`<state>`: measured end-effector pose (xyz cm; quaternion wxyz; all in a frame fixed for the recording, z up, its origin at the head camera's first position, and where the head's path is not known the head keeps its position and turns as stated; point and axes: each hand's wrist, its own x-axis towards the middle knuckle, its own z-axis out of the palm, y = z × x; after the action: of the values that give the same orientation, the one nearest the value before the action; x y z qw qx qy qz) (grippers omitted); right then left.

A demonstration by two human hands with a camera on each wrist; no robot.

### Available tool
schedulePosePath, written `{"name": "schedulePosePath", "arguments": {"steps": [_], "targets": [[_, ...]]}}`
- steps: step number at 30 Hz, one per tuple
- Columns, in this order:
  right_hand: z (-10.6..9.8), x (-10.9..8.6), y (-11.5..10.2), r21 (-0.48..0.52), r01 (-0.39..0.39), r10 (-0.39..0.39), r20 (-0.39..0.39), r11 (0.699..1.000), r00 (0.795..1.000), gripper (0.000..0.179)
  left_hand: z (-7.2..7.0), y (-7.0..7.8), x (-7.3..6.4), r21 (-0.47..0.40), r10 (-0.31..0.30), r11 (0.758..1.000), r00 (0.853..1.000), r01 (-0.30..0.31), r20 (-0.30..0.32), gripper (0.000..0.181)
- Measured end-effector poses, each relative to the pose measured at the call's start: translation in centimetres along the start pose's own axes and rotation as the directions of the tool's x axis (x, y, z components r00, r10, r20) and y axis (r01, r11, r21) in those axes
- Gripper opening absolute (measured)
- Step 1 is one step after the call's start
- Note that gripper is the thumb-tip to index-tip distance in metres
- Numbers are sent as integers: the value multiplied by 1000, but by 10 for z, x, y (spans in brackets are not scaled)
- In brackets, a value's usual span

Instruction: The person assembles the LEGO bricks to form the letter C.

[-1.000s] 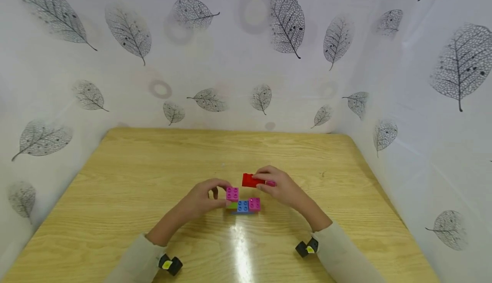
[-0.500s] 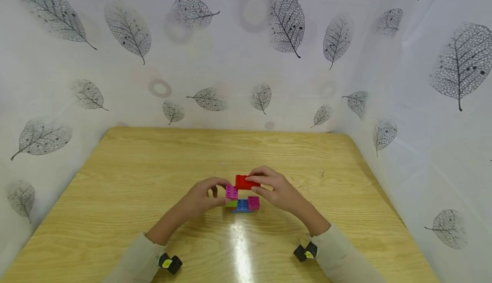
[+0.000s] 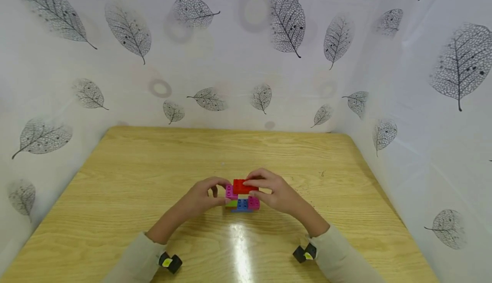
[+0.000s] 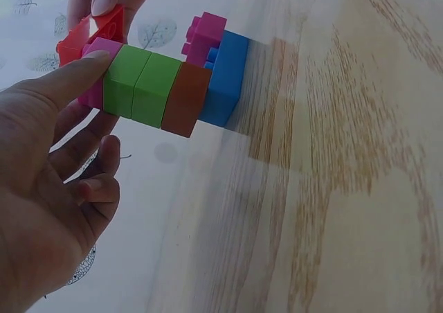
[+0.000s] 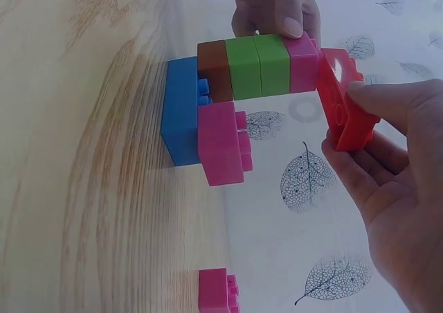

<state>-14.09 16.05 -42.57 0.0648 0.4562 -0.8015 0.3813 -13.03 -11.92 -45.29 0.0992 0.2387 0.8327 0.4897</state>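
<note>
A blue brick (image 5: 181, 112) lies on the table, carrying a column of one brown brick (image 4: 185, 100), two green bricks (image 4: 142, 84) and a pink brick (image 5: 303, 64) on top. A second pink brick (image 5: 223, 145) sits at the blue brick's other end. My left hand (image 3: 201, 197) pinches the column's top pink brick between thumb and fingers. In my right hand (image 3: 274, 191) is a red brick (image 3: 241, 186), gripped at its right part. It is tilted, its left end over the top pink brick; whether the studs are joined I cannot tell.
A loose pink brick (image 5: 216, 290) stands on the wooden table (image 3: 153, 159) to the right of the build, hidden in the head view by the right hand. A leaf-patterned white cloth (image 3: 230, 60) surrounds the table at the back and sides.
My right hand has brought the red brick leftward and slightly nearer, from behind the build to over the top pink brick. The left hand keeps its hold, almost still.
</note>
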Motion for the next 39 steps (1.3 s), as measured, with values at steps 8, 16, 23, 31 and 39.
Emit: {"name": "schedulePosePath", "arguments": {"steps": [8,16,23,31,39], "targets": [[0,0,-2,-39,19,-18,24,999,1000,29,0,0,0,-12,-6,1000,1000,6,2,33],[-1,2,-4,-154,134,-132,24,979,991,31,-1,1,1,-18,-16,1000,1000,16,9,34],[1,4,-8,-201,148,-149,13,968,989,31,-1,2,1,-23,-26,999,1000,26,9,35],[1,6,-13,-240,146,-151,0,960,989,29,0,1,0,-16,-37,999,999,37,-1,36],[2,6,-13,-329,182,-196,-8,927,981,25,0,2,0,1,-43,999,999,44,-8,34]]}}
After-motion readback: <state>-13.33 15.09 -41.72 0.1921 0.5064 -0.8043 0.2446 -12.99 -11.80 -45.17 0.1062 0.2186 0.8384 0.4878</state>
